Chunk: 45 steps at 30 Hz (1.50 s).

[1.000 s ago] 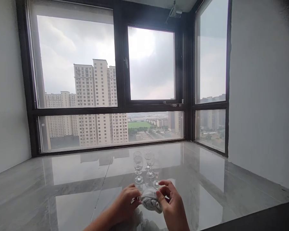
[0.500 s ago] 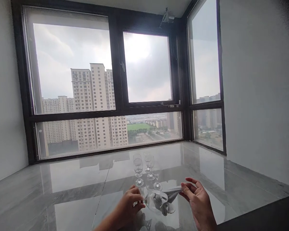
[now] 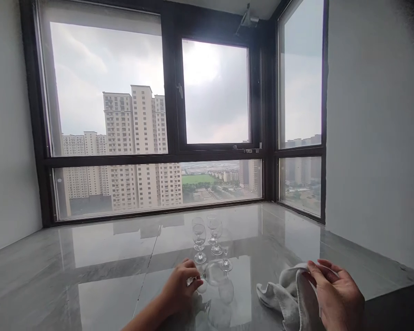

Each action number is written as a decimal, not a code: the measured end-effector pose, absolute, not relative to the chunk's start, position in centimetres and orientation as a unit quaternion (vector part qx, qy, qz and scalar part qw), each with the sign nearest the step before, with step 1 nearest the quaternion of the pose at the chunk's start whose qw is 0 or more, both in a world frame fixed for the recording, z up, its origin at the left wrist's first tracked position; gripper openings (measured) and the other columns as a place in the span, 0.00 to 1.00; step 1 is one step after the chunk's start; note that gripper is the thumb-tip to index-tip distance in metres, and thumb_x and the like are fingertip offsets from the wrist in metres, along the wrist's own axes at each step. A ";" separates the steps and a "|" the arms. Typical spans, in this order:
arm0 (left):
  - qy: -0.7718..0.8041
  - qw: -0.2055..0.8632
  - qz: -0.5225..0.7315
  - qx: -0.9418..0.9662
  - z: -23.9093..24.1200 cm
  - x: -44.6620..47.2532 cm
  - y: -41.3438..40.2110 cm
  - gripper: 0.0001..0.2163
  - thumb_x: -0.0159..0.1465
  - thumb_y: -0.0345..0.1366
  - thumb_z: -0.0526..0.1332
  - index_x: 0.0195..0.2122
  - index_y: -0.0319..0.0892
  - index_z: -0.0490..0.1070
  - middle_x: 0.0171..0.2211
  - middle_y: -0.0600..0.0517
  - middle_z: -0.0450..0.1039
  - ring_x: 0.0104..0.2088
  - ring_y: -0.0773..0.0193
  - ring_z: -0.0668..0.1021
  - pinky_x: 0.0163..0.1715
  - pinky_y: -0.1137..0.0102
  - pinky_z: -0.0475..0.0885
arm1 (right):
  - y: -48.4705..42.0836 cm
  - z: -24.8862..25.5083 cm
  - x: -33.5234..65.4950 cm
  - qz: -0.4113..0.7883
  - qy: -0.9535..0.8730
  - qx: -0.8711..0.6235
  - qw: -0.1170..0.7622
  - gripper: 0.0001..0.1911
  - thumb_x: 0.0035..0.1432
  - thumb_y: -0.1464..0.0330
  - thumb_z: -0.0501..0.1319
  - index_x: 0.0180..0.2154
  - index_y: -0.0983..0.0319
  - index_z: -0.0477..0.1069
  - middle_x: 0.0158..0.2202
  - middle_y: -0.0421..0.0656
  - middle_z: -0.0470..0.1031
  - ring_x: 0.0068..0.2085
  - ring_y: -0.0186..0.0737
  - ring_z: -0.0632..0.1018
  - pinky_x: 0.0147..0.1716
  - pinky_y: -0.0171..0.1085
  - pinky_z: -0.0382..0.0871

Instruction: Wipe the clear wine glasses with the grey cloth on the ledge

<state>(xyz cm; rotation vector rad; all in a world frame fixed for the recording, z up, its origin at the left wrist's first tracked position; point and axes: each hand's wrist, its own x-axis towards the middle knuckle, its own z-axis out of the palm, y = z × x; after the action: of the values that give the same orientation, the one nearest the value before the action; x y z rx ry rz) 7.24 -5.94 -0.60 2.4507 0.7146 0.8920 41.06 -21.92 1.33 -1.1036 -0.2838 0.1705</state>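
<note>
My left hand [image 3: 182, 282] is closed on the stem and foot end of a clear wine glass [image 3: 216, 273]. That glass lies sideways in the air, its bowl pointing right, and the fingers partly hide its foot. In my right hand [image 3: 334, 287], thumb and fingers pinch the edge of a light grey cloth [image 3: 290, 289]. The cloth hangs in loose folds, well to the right of the glass and apart from it. Just beyond my left hand, several clear stemmed glasses [image 3: 199, 243] stand upright in a close group.
A glossy grey tiled ledge [image 3: 113, 271] carries the glasses and mirrors them and the window. Its front edge runs diagonally at lower right. Dark window frames [image 3: 124, 159] rise behind, with high buildings outside. A white wall [image 3: 376, 138] bounds the right side.
The cloth has come out of the glass bowl and moved right with my right hand. My left hand still holds the glass, now slightly further left and higher.
</note>
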 end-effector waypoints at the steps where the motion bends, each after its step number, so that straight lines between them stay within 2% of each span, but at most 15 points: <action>1: 0.262 0.229 0.329 0.878 -0.5 7.3 -5.9 0.09 0.63 0.35 0.64 0.26 0.41 0.76 0.33 0.49 0.72 0.39 0.60 0.71 0.41 0.68 0.64 | -22.1 1.2 41.4 0.047 -0.152 -0.568 0.808 0.27 0.35 0.56 0.72 0.38 0.58 0.69 0.29 0.40 0.77 0.29 0.44 0.79 0.31 0.41 0.73; 4: 0.281 0.238 0.345 0.863 -0.2 7.5 -5.8 0.13 0.64 0.42 0.63 0.25 0.41 0.76 0.34 0.49 0.69 0.39 0.59 0.70 0.44 0.65 0.64 | -21.8 0.5 41.2 -0.025 -0.251 -0.697 0.671 0.20 0.47 0.52 0.63 0.39 0.57 0.68 0.31 0.43 0.78 0.35 0.50 0.80 0.36 0.44 0.71; 8: 0.313 0.227 0.366 0.847 0.0 7.2 -5.3 0.18 0.65 0.48 0.60 0.24 0.42 0.76 0.30 0.51 0.66 0.38 0.58 0.69 0.50 0.60 0.62 | -20.0 -1.4 40.0 -0.056 -0.382 -0.783 0.488 0.16 0.52 0.60 0.53 0.43 0.57 0.67 0.33 0.44 0.78 0.39 0.52 0.78 0.39 0.45 0.68; 10: 0.320 0.237 0.363 0.842 -0.2 7.0 -5.0 0.19 0.66 0.49 0.59 0.24 0.42 0.74 0.26 0.52 0.65 0.35 0.58 0.68 0.48 0.60 0.63 | -19.5 -2.2 39.5 -0.062 -0.397 -0.824 0.400 0.19 0.54 0.63 0.52 0.47 0.57 0.66 0.37 0.46 0.78 0.45 0.54 0.77 0.40 0.46 0.67; 12: 0.319 0.249 0.359 0.841 -0.4 7.1 -4.8 0.19 0.66 0.48 0.58 0.23 0.42 0.73 0.24 0.52 0.66 0.33 0.59 0.68 0.47 0.60 0.64 | -19.4 -2.6 39.1 -0.042 -0.408 -0.848 0.335 0.24 0.56 0.60 0.53 0.54 0.58 0.64 0.44 0.48 0.78 0.50 0.56 0.76 0.42 0.47 0.67; 14: 0.319 0.257 0.354 0.841 -0.7 7.3 -4.7 0.18 0.65 0.47 0.60 0.22 0.42 0.72 0.24 0.52 0.68 0.31 0.61 0.68 0.48 0.59 0.63 | -19.5 -2.7 38.7 -0.022 -0.432 -0.853 0.291 0.31 0.57 0.56 0.55 0.60 0.60 0.60 0.50 0.51 0.77 0.56 0.57 0.73 0.46 0.49 0.66; 16: 0.324 0.267 0.345 0.840 -0.9 7.6 -4.7 0.16 0.64 0.46 0.61 0.24 0.41 0.74 0.25 0.51 0.71 0.31 0.61 0.69 0.46 0.61 0.64 | -19.7 -2.5 38.1 -0.021 -0.456 -0.850 0.262 0.36 0.57 0.53 0.57 0.63 0.61 0.57 0.56 0.53 0.74 0.59 0.58 0.70 0.51 0.52 0.64; 19: 0.334 0.287 0.325 0.837 -1.3 7.9 -4.6 0.15 0.62 0.46 0.61 0.27 0.40 0.77 0.27 0.49 0.74 0.32 0.60 0.70 0.36 0.66 0.65 | -19.6 -2.3 37.3 -0.023 -0.477 -0.843 0.249 0.39 0.57 0.52 0.58 0.65 0.62 0.55 0.59 0.54 0.71 0.61 0.58 0.68 0.55 0.53 0.61; 21: 0.350 0.290 0.312 0.834 -1.5 8.1 -4.3 0.15 0.61 0.47 0.61 0.27 0.40 0.78 0.27 0.50 0.74 0.31 0.60 0.71 0.34 0.67 0.64 | -19.4 -2.5 36.8 -0.032 -0.486 -0.834 0.259 0.38 0.58 0.51 0.57 0.64 0.62 0.56 0.58 0.54 0.72 0.62 0.57 0.68 0.56 0.52 0.61; 28: 0.389 0.273 0.300 0.827 -3.0 9.5 -2.8 0.11 0.59 0.41 0.62 0.28 0.39 0.79 0.30 0.49 0.78 0.34 0.58 0.75 0.37 0.65 0.67 | -18.8 -3.2 36.2 -0.088 -0.491 -0.822 0.275 0.33 0.57 0.57 0.59 0.61 0.62 0.61 0.56 0.52 0.74 0.59 0.52 0.71 0.57 0.49 0.60; 33: 0.380 0.259 0.282 0.842 -2.5 8.6 -3.1 0.08 0.57 0.38 0.63 0.27 0.40 0.78 0.32 0.48 0.79 0.35 0.58 0.77 0.39 0.66 0.68 | -18.9 -3.2 36.7 -0.057 -0.499 -0.820 0.275 0.33 0.59 0.53 0.53 0.62 0.61 0.60 0.57 0.52 0.74 0.59 0.53 0.70 0.54 0.50 0.64; 36: 0.408 0.213 0.264 0.847 -1.7 4.9 -2.5 0.08 0.58 0.37 0.61 0.29 0.41 0.78 0.30 0.50 0.79 0.34 0.59 0.78 0.37 0.69 0.68 | -18.8 -3.6 36.9 -0.049 -0.501 -0.817 0.282 0.34 0.60 0.50 0.48 0.61 0.61 0.61 0.55 0.52 0.75 0.59 0.54 0.71 0.53 0.51 0.65; 39: 0.526 0.133 0.234 0.807 -0.7 -1.3 -0.5 0.08 0.59 0.38 0.60 0.30 0.42 0.77 0.30 0.53 0.79 0.34 0.61 0.78 0.37 0.72 0.67 | -18.8 -4.0 37.1 -0.056 -0.503 -0.813 0.289 0.34 0.59 0.49 0.46 0.59 0.62 0.62 0.53 0.52 0.76 0.58 0.55 0.72 0.52 0.51 0.65; 45: 0.678 0.058 0.235 0.694 1.5 -11.3 4.3 0.07 0.63 0.36 0.57 0.33 0.42 0.74 0.39 0.46 0.80 0.42 0.57 0.79 0.38 0.70 0.66 | -18.0 -5.2 37.7 -0.067 -0.502 -0.810 0.296 0.33 0.59 0.48 0.45 0.57 0.60 0.63 0.51 0.51 0.77 0.56 0.56 0.73 0.51 0.51 0.65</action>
<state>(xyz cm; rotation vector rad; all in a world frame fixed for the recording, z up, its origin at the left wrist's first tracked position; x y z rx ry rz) -11.35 4.33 1.55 2.1024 2.0557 0.7128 37.72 -18.02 -5.19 -2.1528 -1.3358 -0.1778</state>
